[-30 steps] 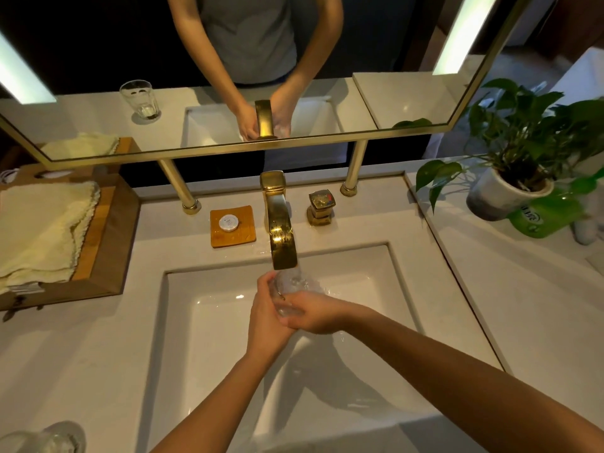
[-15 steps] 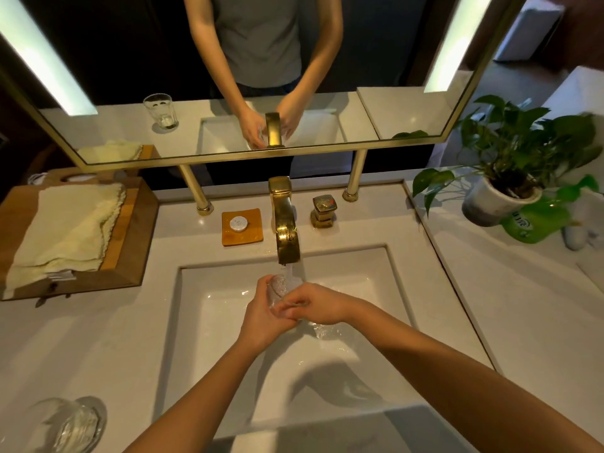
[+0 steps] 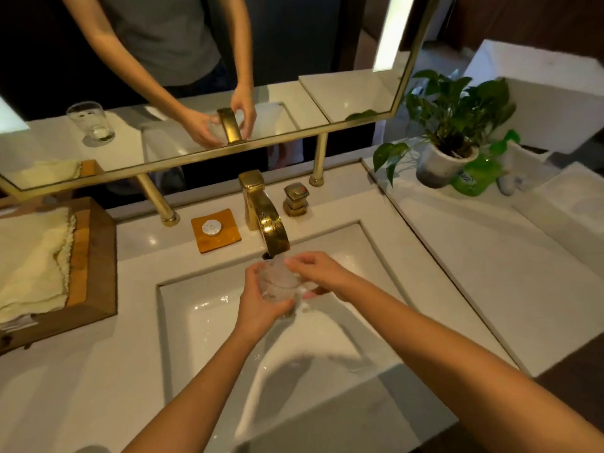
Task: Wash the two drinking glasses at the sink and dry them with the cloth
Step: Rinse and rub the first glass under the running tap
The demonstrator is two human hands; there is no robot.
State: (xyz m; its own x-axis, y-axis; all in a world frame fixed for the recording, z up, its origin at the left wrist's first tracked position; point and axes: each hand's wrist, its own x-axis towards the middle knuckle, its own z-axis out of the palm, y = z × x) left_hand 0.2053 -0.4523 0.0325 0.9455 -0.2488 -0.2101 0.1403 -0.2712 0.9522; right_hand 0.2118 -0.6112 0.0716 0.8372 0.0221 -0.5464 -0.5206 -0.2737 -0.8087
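Right hand (image 3: 322, 274) has slid back, uncovering glass (image 3: 277, 284) in left hand (image 3: 258, 304).

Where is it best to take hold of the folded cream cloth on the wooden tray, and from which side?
Pinch the folded cream cloth by its frilled right edge, coming from above on the side of the white sink. It lies flat on the wooden tray, so that loose, layered edge probably gives the best pinch.
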